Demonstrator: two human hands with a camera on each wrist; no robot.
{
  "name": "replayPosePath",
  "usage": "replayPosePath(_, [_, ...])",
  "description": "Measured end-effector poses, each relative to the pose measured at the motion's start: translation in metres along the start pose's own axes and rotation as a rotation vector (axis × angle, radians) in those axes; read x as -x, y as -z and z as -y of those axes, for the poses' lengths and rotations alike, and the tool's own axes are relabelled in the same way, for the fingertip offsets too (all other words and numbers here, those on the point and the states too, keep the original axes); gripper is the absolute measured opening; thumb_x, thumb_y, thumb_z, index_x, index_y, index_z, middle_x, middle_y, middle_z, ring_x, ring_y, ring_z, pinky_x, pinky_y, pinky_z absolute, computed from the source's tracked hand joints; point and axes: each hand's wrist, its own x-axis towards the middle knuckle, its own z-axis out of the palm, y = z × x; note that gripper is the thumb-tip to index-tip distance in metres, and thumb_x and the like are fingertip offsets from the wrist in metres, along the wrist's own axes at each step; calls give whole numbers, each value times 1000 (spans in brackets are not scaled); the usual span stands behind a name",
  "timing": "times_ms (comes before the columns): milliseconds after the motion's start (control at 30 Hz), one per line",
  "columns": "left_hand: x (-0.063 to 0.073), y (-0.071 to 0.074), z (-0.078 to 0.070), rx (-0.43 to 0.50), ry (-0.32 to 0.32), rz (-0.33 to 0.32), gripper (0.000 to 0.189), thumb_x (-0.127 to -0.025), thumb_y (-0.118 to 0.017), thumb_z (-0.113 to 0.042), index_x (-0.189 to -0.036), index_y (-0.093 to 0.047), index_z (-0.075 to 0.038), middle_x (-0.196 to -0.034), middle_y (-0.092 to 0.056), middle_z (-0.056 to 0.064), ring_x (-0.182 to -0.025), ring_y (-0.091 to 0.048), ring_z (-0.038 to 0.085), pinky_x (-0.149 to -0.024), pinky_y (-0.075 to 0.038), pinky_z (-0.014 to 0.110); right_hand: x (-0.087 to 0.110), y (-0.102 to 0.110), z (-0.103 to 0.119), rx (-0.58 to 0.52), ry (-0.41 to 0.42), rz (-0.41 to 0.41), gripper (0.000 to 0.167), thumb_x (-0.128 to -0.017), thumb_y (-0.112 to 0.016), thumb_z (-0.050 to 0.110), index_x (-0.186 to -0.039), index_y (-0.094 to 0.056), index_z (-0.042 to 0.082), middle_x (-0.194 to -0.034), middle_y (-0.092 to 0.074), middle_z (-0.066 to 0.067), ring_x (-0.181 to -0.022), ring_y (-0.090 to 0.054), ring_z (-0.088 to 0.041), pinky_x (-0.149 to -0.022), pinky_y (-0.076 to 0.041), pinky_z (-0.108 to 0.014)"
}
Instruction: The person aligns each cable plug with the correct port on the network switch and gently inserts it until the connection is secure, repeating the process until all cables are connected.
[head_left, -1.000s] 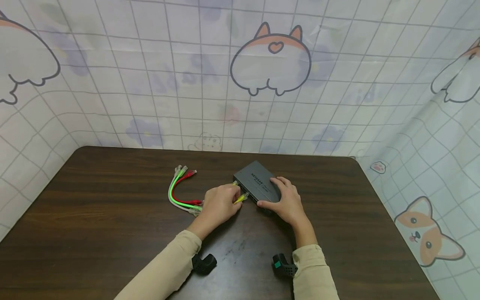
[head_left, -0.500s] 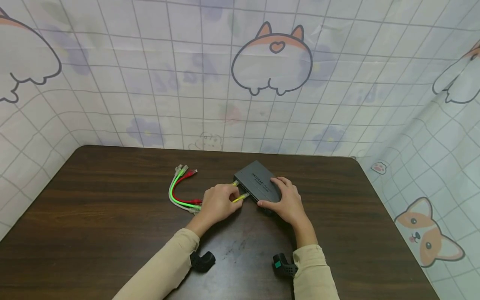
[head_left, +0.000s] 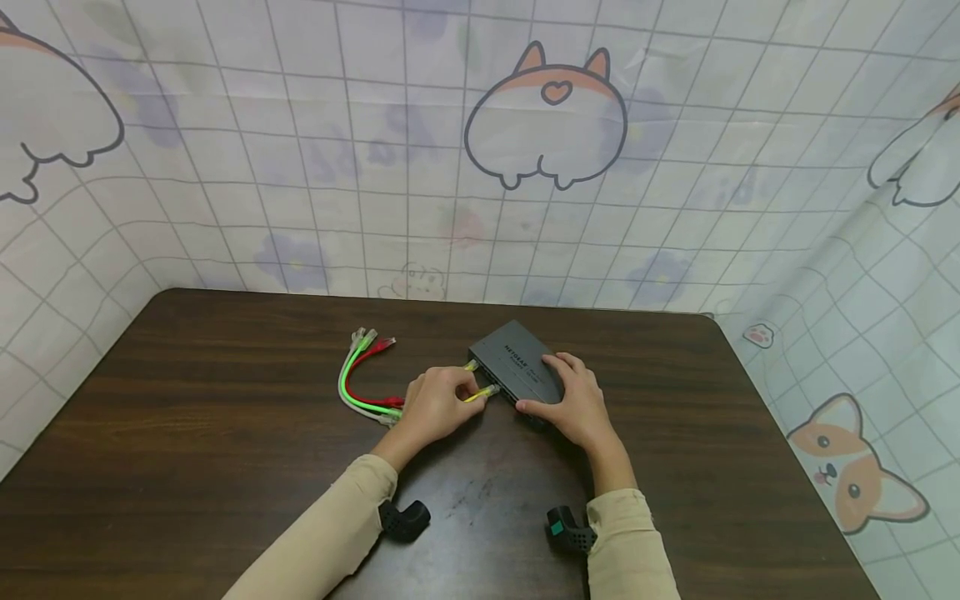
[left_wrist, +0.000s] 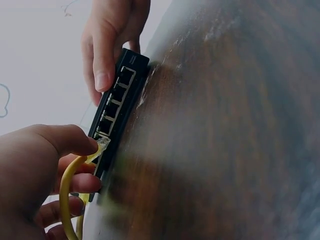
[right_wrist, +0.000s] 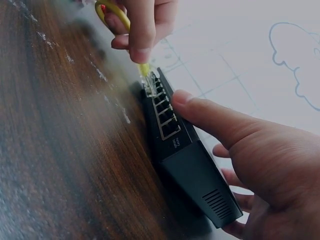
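My left hand [head_left: 437, 402] pinches one end of a yellow Ethernet cable [left_wrist: 65, 192] between thumb and fingers. Its clear plug [left_wrist: 104, 143] is at the port row of a dark grey NETGEAR network switch [head_left: 516, 357]; whether it sits inside a port I cannot tell. The cable's other yellow end [head_left: 471, 365] meets the same port side farther back. With the thumb on the near side and fingers over the top and far side, my right hand [head_left: 576, 407] grips the switch. Several open ports [right_wrist: 165, 112] show in the right wrist view.
Left of my left hand lies a bundle of curved patch cables: a red cable [head_left: 348, 390], a green cable [head_left: 342, 375] and a greyish-white one beside them. The dark wood table [head_left: 187, 433] ends at a patterned curtain [head_left: 337, 208] behind.
My left hand has shifted slightly left and its yellow plug now lies a little more level at the switch's edge. The right hand and switch have stayed in place.
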Motion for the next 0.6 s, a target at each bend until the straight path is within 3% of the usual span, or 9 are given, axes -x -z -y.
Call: replayPosePath(600, [-1, 1, -1, -9, 9, -9, 19, -79, -76, -31, -65, -63, -29, -68, -61, -14, -52, -47, 3, -45, -35, 24, 0, 1, 2, 1, -10, 6, 89, -75, -77, 53, -147, -40, 17, -157, -27, -12, -139, -29, -38, -107, -27, -64])
